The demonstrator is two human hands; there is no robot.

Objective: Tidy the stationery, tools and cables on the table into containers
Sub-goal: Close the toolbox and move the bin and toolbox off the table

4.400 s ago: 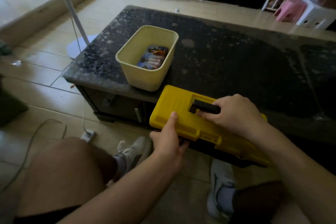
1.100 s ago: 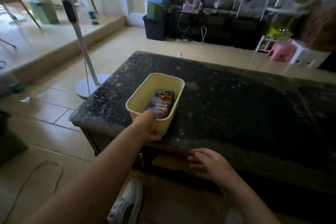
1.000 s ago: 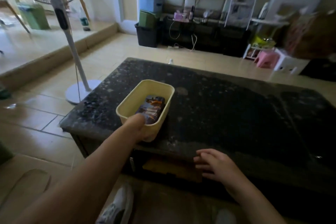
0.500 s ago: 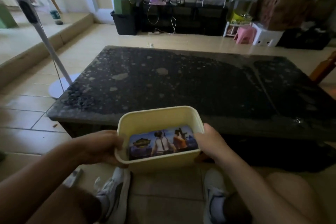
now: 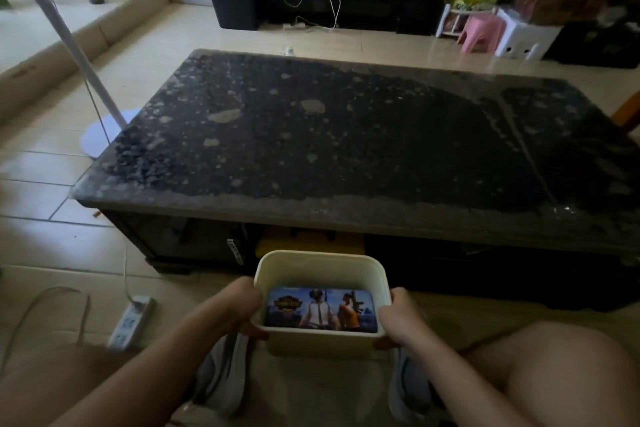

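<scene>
A pale yellow plastic bin (image 5: 320, 263) is held low in front of the dark stone table (image 5: 346, 135), off its top and between my knees. A flat case with a colourful game picture (image 5: 320, 310) lies inside it. My left hand (image 5: 239, 305) grips the bin's left wall and my right hand (image 5: 403, 317) grips its right wall, fingers curled under the sides. The yellow toolbox (image 5: 311, 241) sits on the shelf under the table, just behind the bin and mostly hidden in shadow.
A white power strip (image 5: 130, 321) with its cable lies on the tiled floor at the left. A fan's pole and round base (image 5: 104, 135) stand beside the table's left end. Pink and white stools (image 5: 498, 33) stand at the far right. My shoes are under the bin.
The toolbox went under the table. My left hand took the bin off the tabletop, my right hand joined it, and both have lowered the bin toward the floor.
</scene>
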